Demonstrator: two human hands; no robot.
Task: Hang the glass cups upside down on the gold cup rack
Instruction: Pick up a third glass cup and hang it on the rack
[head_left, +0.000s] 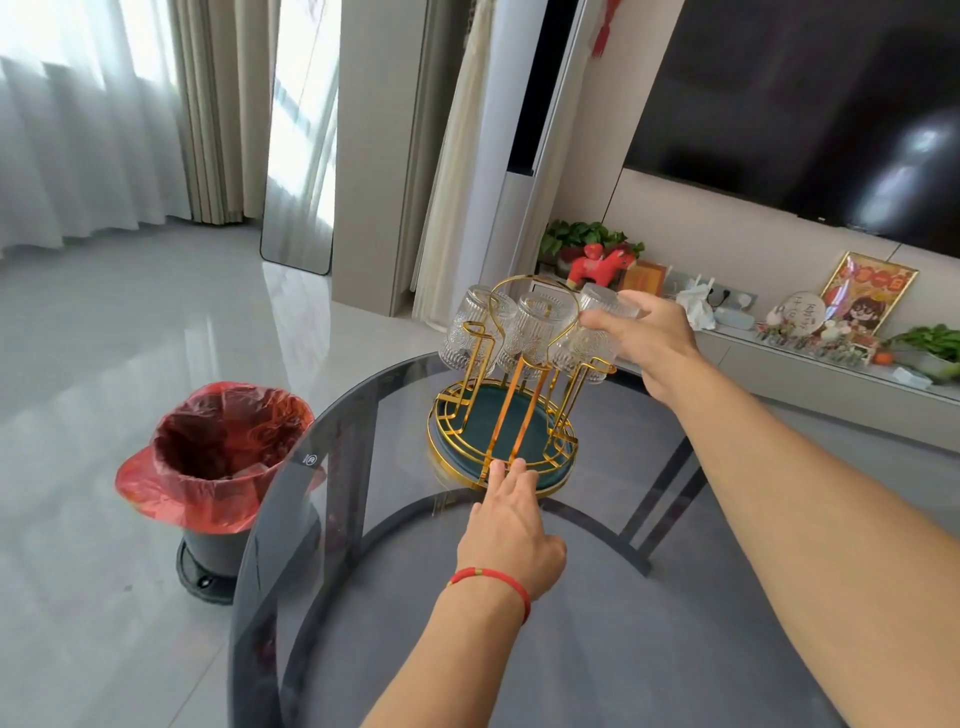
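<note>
The gold cup rack (501, 415) stands on the dark glass counter (519, 649). Two glass cups (470, 332) already hang on it upside down. The right hand (644, 338) has its grip closed around a third cup (597, 338), tipped bottom-up over a peg on the rack's right side; it looks nearly on. The left hand (511, 530) lies flat with loose fingers, touching the rack's near rim and holding nothing. I see no more cups waiting, so the job looks almost done.
</note>
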